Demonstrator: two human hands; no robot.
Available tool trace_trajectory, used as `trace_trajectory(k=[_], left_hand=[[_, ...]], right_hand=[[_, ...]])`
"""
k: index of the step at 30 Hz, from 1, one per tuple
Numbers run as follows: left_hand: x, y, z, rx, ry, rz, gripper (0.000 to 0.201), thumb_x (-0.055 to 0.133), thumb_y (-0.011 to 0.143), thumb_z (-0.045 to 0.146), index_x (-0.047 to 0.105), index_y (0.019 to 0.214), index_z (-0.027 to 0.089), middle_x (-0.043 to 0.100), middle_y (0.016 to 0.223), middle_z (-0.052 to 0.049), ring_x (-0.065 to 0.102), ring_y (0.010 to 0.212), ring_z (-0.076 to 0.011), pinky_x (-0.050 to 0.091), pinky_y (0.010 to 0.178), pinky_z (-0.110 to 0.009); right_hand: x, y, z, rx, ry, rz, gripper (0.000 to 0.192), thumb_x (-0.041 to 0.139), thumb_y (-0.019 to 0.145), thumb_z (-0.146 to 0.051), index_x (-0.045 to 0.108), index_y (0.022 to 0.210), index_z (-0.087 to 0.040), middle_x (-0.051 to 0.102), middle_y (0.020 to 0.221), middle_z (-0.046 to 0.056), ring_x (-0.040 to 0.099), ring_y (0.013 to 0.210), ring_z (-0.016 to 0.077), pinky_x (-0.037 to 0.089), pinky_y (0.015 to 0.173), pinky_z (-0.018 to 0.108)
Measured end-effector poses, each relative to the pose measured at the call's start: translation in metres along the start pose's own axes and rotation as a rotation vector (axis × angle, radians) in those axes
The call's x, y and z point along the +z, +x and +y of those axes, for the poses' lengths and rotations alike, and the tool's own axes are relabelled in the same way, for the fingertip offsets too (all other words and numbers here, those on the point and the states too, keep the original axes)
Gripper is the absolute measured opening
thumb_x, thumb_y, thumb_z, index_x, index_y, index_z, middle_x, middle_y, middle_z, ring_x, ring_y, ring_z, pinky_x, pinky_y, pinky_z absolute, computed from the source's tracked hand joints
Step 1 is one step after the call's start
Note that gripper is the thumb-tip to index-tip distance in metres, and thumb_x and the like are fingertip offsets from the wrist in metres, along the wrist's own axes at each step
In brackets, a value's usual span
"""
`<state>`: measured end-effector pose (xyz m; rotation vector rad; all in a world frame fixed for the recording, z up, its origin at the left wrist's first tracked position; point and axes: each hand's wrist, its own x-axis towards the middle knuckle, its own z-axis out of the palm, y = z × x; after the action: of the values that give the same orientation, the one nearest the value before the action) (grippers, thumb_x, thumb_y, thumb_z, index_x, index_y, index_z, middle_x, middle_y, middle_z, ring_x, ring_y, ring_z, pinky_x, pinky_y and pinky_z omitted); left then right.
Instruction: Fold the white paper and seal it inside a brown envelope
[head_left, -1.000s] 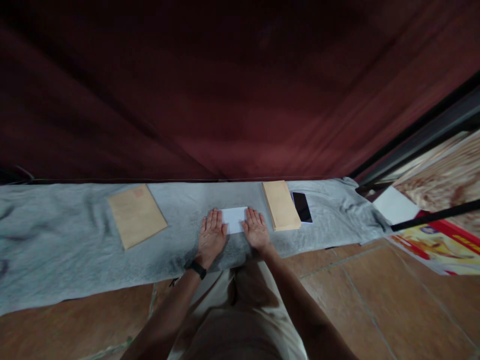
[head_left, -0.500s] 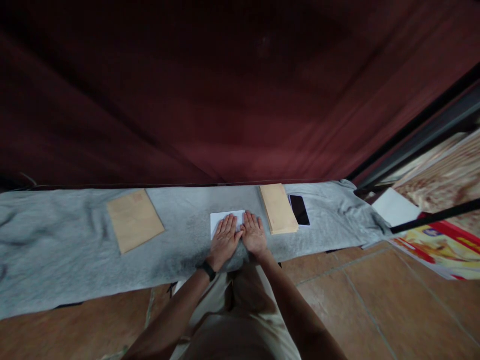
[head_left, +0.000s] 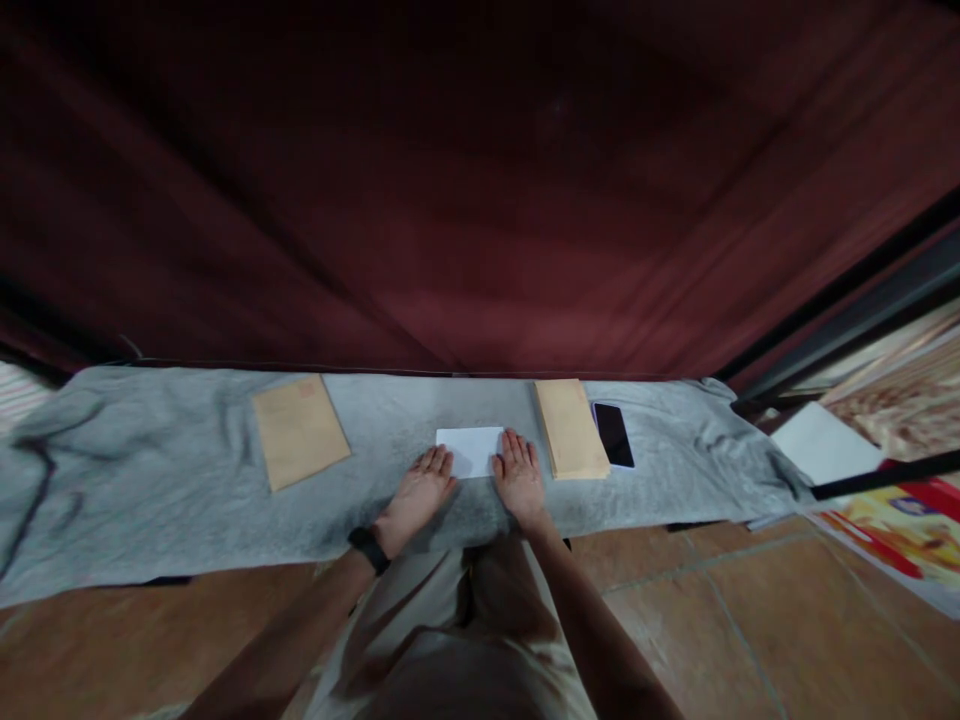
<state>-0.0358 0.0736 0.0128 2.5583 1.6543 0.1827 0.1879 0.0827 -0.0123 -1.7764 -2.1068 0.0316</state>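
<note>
A white folded paper (head_left: pixel 471 452) lies flat on the grey cloth (head_left: pixel 390 420) right in front of me. At its left edge rests my left hand (head_left: pixel 426 485), laid flat with the fingers stretched out; a dark band circles that wrist. My right hand (head_left: pixel 519 472) lies flat over the paper's right edge, fingers extended and holding nothing. To the right is a stack of tan envelopes (head_left: pixel 574 430), partly beside a dark-screened phone (head_left: pixel 614 436). A single tan envelope (head_left: pixel 300 430) lies at an angle on the left.
A dark red curtain (head_left: pixel 480 250) hangs behind the cloth-covered surface. At the right stand a black metal bar (head_left: pixel 885 475), a white sheet (head_left: pixel 825 443) and a red-and-yellow printed package (head_left: pixel 900 530). Brown floor tiles (head_left: pixel 675 620) show below.
My left hand has slid left off the paper to its edge, uncovering most of it. My right hand has shifted to the paper's right edge. The camera view has moved slightly.
</note>
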Motion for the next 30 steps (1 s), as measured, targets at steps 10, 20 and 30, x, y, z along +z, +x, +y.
trace_trajectory(k=[10,20,30], left_hand=[[-0.023,0.004,0.023,0.046,0.054,-0.049,0.052,0.038,0.087,-0.003,0.065,0.128,0.013,0.065,0.136,-0.021,0.062,0.128,-0.0287,0.052,0.103,-0.044],[-0.071,0.008,0.018,-0.29,-0.522,0.567,0.066,0.051,0.1,0.038,0.03,0.159,0.017,0.04,0.162,-0.017,0.04,0.149,-0.0296,0.042,0.117,-0.048],[-0.004,0.018,0.025,-0.593,-1.381,0.197,0.062,0.064,0.088,0.026,0.048,0.146,0.014,0.076,0.098,-0.008,0.073,0.084,-0.0219,0.06,0.077,-0.036]], right_hand=[[-0.016,-0.009,-0.012,-0.283,0.066,-0.044,0.057,0.05,0.102,-0.033,0.043,0.155,-0.014,0.044,0.16,0.012,0.037,0.152,0.0241,0.027,0.126,0.047],[-0.031,0.01,-0.053,0.329,0.987,0.155,0.049,0.032,0.106,-0.045,0.067,0.124,-0.015,0.077,0.112,0.012,0.075,0.096,0.0251,0.061,0.084,0.038],[-0.011,-0.015,-0.066,0.517,1.548,0.018,0.042,0.047,0.097,-0.058,0.063,0.11,-0.021,0.076,0.112,0.015,0.076,0.093,0.0271,0.061,0.086,0.047]])
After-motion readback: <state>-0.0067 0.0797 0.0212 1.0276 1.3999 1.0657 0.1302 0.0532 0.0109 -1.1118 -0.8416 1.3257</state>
